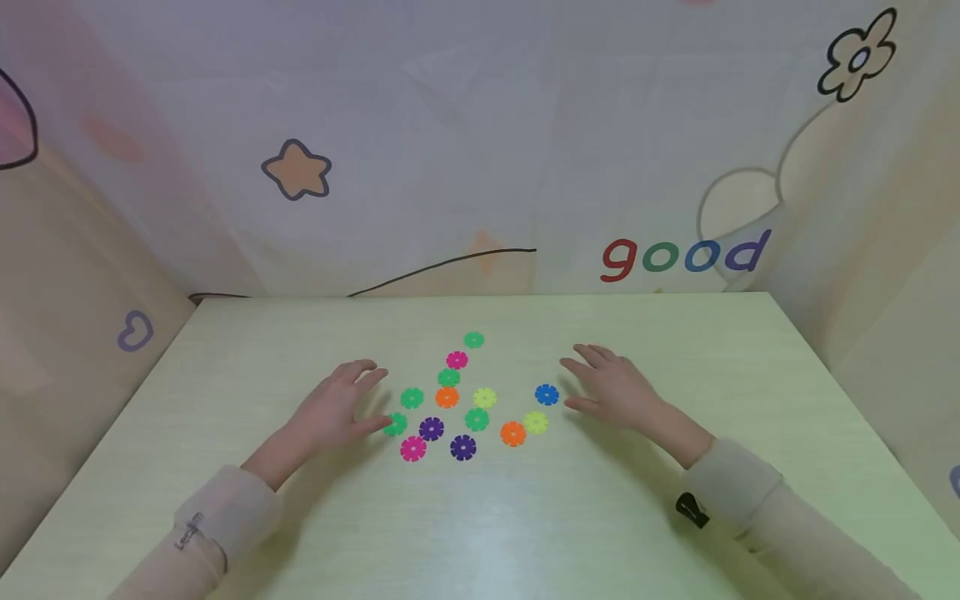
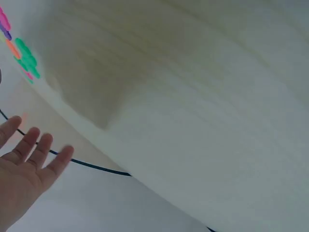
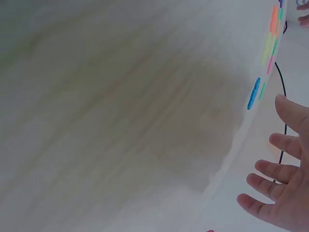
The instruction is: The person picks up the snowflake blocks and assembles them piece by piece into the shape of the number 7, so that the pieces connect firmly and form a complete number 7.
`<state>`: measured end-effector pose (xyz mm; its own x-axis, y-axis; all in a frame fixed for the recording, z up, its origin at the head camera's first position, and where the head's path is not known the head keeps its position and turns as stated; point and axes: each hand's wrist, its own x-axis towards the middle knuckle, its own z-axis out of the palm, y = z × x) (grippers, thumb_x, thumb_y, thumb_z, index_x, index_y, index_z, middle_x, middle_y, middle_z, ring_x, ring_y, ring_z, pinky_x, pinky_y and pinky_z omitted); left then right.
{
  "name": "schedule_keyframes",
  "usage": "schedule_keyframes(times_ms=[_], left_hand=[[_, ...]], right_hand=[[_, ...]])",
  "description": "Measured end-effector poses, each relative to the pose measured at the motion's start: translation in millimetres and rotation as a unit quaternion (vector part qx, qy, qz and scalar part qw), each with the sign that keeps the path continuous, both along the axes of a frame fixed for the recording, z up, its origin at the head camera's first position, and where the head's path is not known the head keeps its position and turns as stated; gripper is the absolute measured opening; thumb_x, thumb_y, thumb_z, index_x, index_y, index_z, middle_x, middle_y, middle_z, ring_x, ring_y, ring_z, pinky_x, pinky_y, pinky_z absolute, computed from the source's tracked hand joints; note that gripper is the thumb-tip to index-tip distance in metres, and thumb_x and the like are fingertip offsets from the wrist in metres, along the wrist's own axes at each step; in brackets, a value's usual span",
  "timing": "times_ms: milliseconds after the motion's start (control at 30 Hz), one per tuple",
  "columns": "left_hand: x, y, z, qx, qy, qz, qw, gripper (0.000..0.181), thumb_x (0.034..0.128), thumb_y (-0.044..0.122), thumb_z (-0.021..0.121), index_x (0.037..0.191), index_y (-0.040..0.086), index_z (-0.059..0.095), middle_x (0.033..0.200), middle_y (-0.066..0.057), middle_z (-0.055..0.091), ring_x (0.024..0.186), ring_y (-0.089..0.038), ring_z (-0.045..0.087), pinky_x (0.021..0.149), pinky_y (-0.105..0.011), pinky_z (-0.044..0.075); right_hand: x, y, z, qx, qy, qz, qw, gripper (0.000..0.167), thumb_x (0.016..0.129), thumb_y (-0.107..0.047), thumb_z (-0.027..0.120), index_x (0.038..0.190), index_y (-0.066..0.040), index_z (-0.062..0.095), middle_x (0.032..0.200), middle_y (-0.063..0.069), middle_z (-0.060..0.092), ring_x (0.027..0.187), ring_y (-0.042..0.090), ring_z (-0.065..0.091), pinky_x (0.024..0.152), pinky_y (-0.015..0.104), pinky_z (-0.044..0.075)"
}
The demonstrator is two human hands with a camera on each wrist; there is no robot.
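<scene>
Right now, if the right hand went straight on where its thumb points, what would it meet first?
Probably the blue notched disc, though depth is unclear: the right hand might pass above it.

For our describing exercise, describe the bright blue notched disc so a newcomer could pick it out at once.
On the pale, wood-grained table, find the small, round, notched discs in several colours. In the head view, the bright blue notched disc lies at their right edge, nearest the right hand. It is the only bright blue one.

Multicoloured discs on pale table
</scene>
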<state>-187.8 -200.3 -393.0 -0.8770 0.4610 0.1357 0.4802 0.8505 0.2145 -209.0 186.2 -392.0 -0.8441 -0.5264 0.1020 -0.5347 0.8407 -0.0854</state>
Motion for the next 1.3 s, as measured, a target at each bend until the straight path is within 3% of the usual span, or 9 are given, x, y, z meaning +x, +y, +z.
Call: schedule_keyframes(times_ms=[133,200,367,633,767,900,1133,1300], left_hand=[[-2.6,-1.8,-2.4,0.024,-0.060,0.005,0.9979,0.060,0.0767,0.029,0.073,0.126,0.003,0.051,0.121,-0.016,0.048,0.113,-0.034,0.045,0.092,-0.048,0.040],[-5.6,-4.0,-5.5,0.056,-0.097,0.003,0.9937,0.053,0.0772,0.025,0.073,0.122,0.004,0.054,0.113,-0.013,0.052,0.104,-0.031,0.049,0.087,-0.045,0.044],[-15.2,-8.9,-13.4,0.141,-0.174,-0.013,0.9745,0.039,0.0770,0.015,0.073,0.112,0.002,0.060,0.093,-0.005,0.057,0.083,-0.021,0.051,0.072,-0.032,0.046],[-22.4,-8.5,-20.8,0.178,-0.241,-0.001,0.9541,0.035,0.0757,0.014,0.074,0.109,0.006,0.066,0.088,-0.002,0.057,0.078,-0.018,0.049,0.068,-0.028,0.045],[-23.5,-6.5,-22.6,0.175,-0.251,0.002,0.9522,0.033,0.0740,0.012,0.075,0.106,0.008,0.068,0.085,0.000,0.055,0.076,-0.017,0.047,0.067,-0.027,0.042],[-23.6,-4.6,-22.9,0.165,-0.243,-0.008,0.9559,0.031,0.0722,0.011,0.077,0.102,0.007,0.069,0.083,-0.001,0.054,0.075,-0.017,0.045,0.066,-0.028,0.041],[-24.4,-3.4,-20.6,0.164,-0.225,-0.031,0.9599,0.022,0.0712,0.006,0.076,0.090,0.005,0.065,0.080,-0.001,0.056,0.074,-0.017,0.048,0.067,-0.027,0.044],[-23.5,-3.6,-16.8,0.175,-0.243,-0.033,0.9536,0.010,0.0777,0.003,0.070,0.086,0.006,0.065,0.076,0.000,0.056,0.073,-0.016,0.049,0.068,-0.028,0.046]], right_hand=[[-6.2,-5.2,-3.4,-0.021,-0.022,0.007,0.9995,0.051,0.079,-0.028,0.070,0.122,-0.003,0.056,0.121,0.021,0.053,0.112,0.038,0.047,0.087,0.051,0.044],[-9.9,-7.0,-5.8,-0.025,-0.033,0.013,0.9990,0.046,0.079,-0.026,0.070,0.119,-0.004,0.059,0.115,0.019,0.057,0.107,0.035,0.050,0.086,0.047,0.045],[-16.2,-9.5,-9.0,-0.049,-0.069,0.021,0.9962,0.038,0.079,-0.021,0.071,0.112,-0.005,0.064,0.102,0.013,0.060,0.095,0.029,0.053,0.081,0.040,0.047],[-22.3,-15.2,-10.4,-0.095,-0.146,-0.005,0.9847,0.038,0.079,-0.021,0.072,0.114,-0.007,0.064,0.096,0.009,0.058,0.091,0.025,0.051,0.079,0.037,0.045],[-25.6,-17.1,-12.0,-0.102,-0.160,-0.009,0.9818,0.037,0.078,-0.019,0.072,0.112,-0.008,0.065,0.094,0.008,0.056,0.089,0.024,0.049,0.075,0.034,0.043],[-27.4,-18.6,-13.0,-0.106,-0.164,-0.010,0.9807,0.031,0.078,-0.017,0.072,0.108,-0.009,0.068,0.093,0.007,0.056,0.088,0.023,0.048,0.074,0.032,0.042],[-28.2,-21.5,-13.2,-0.152,-0.196,-0.043,0.9679,0.025,0.074,-0.011,0.075,0.093,-0.004,0.061,0.085,0.004,0.056,0.079,0.021,0.049,0.074,0.033,0.045],[-27.6,-20.3,-15.0,-0.172,-0.208,-0.049,0.9617,0.022,0.075,-0.006,0.073,0.088,-0.004,0.056,0.077,0.003,0.055,0.073,0.019,0.048,0.069,0.030,0.045]])
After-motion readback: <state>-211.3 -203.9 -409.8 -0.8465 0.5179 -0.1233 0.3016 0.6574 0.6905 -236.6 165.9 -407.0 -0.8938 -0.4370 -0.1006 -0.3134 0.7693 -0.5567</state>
